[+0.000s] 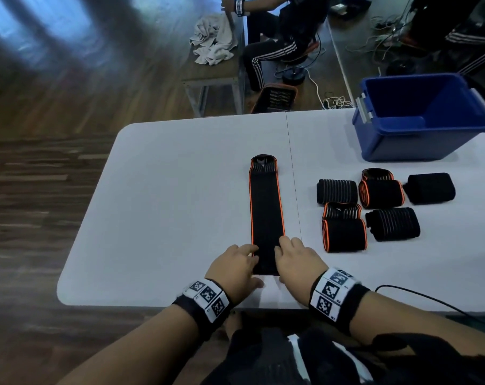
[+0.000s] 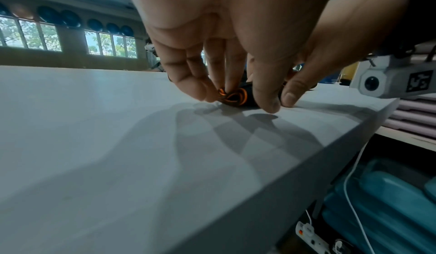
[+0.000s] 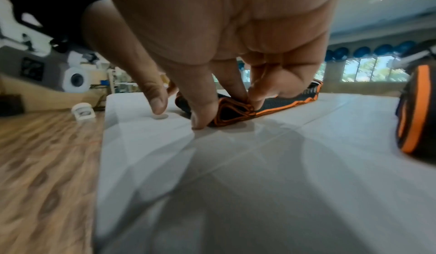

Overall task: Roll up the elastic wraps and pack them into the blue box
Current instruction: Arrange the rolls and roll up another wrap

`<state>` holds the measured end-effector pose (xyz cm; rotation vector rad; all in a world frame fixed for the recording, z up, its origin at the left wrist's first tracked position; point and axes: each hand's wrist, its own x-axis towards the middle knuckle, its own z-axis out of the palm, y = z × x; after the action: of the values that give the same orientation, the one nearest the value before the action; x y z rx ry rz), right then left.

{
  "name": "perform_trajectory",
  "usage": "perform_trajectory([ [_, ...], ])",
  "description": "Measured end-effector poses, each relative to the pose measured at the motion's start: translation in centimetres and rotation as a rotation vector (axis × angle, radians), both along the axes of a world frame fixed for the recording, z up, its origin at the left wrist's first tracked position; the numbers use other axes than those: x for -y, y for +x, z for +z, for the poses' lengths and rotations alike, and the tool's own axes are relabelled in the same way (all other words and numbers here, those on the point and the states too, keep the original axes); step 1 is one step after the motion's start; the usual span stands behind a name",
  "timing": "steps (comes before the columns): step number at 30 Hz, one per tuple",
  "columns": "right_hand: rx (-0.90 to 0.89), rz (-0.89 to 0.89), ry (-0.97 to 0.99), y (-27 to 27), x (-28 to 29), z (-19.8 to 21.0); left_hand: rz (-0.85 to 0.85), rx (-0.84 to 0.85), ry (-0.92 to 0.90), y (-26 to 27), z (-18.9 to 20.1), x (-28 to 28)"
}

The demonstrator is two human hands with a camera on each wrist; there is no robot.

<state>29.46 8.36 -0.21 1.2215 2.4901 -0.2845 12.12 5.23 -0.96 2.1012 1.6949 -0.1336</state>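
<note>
Both hands are lowered at the near end of a long black elastic wrap with orange edges, which lies flat on the white folding table and stretches away from the fingers. The left hand curls its fingers round the small started roll. The right hand pinches the same roll from the other side. Five rolled black wraps lie beyond and to the right of the right hand. Further behind them stands the blue plastic box; the part of its inside that shows holds nothing.
</note>
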Motion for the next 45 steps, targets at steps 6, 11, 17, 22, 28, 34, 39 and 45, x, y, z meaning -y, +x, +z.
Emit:
perform_trajectory([
  [6, -0.241, -0.283, -0.267, 0.3, -2.1, 0.5, 0.209, 0.199, 0.028, -0.3, 0.2, -0.4],
  [11, -0.437, -0.580, -0.305, 0.9, -3.1, 0.5, 0.472, 0.396, 0.024, -0.5, 0.2, -1.3],
  [17, -0.591, -0.856, -0.366, 0.9, -3.4, -0.6, 0.595, 0.513, 0.004, -0.6, 0.2, -1.8],
  [22, -0.603, -0.820, -0.330, 0.5, -3.6, -0.3, 0.513, 0.513, 0.034, -0.4, 0.0, -1.5],
  [28, -0.499, -0.643, -0.276, 0.2, -3.5, 0.4, 0.427, 0.432, 0.016, -1.1, -0.7, -1.2],
  [34, -0.302, -0.367, -0.242, 0.2, -2.3, -0.3, 0.200, 0.257, 0.016, -1.6, -1.5, -0.4],
  [39, -0.267, -0.311, -0.171, 0.5, -2.5, -0.9, 0.225, 0.288, 0.000, -2.2, -2.1, -0.4],
  [45, -0.446, -0.538, -0.307, 0.6, -3.6, -0.1, 0.291, 0.367, -0.032, -2.4, -2.2, -1.5],
])
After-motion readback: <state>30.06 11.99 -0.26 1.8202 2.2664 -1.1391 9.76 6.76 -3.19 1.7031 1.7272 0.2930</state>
